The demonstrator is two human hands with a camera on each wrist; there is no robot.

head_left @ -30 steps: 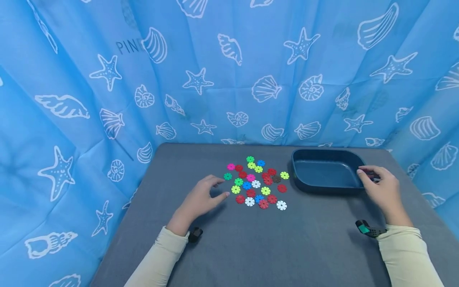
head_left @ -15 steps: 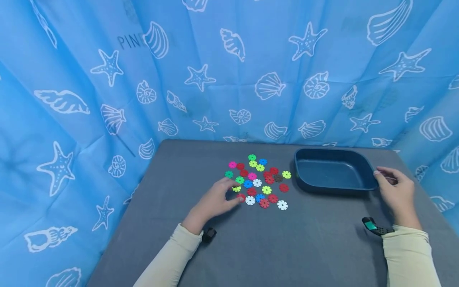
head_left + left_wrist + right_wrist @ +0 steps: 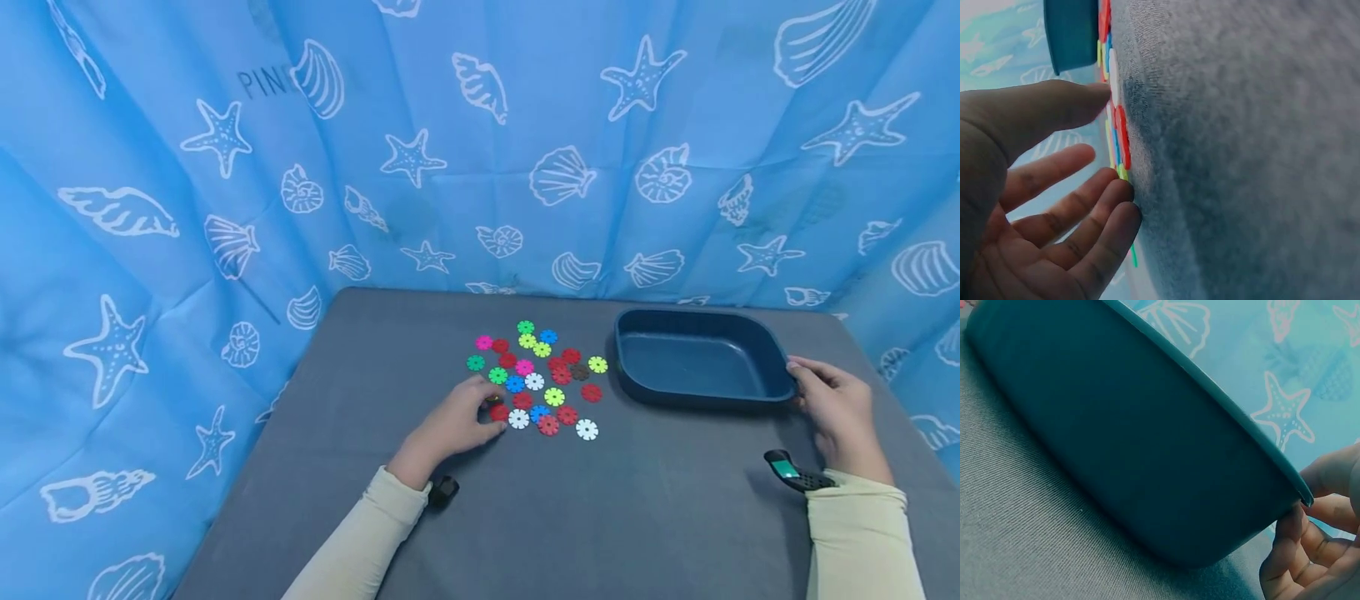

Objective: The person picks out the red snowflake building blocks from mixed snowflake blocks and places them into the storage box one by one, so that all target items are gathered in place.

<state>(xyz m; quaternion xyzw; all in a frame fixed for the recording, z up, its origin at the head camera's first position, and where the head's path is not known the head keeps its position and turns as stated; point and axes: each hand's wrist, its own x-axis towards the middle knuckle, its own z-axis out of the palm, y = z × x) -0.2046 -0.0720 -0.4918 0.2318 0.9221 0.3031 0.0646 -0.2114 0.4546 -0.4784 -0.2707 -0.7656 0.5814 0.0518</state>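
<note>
One blue curtain (image 3: 450, 217), printed with white shells and starfish, hanging behind and to both sides of the table.

One table (image 3: 600, 517), covered in plain grey cloth, its far edge against the curtain.

One dark blue tub (image 3: 697, 400), oblong with rounded corners, standing upright at the far right of the tabletop.

Two pale sleeves, left (image 3: 345, 542) and right (image 3: 861, 542), reaching in from the near edge.

Two bare hands. Right hand (image 3: 840, 408): thumb and fingers pinched together on the rim at the tub's right end. Left hand (image 3: 450, 425): at the left side of the discs, thumb and fingers apart and gently bent, fingertips close to the cloth; whether they touch a disc cannot be told.

Two black wrist devices, one at each cuff, left (image 3: 444, 492) and right (image 3: 797, 473), the right with a green patch.

More than twenty notched discs, lying flat in a loose spread left of the tub, some overlapping: red, yellow, green, blue, pink, white, one brown (image 3: 580, 372). One red disc (image 3: 499, 413) lies just beside the left thumb; one white disc (image 3: 587, 429) lies at the near right margin.
</note>
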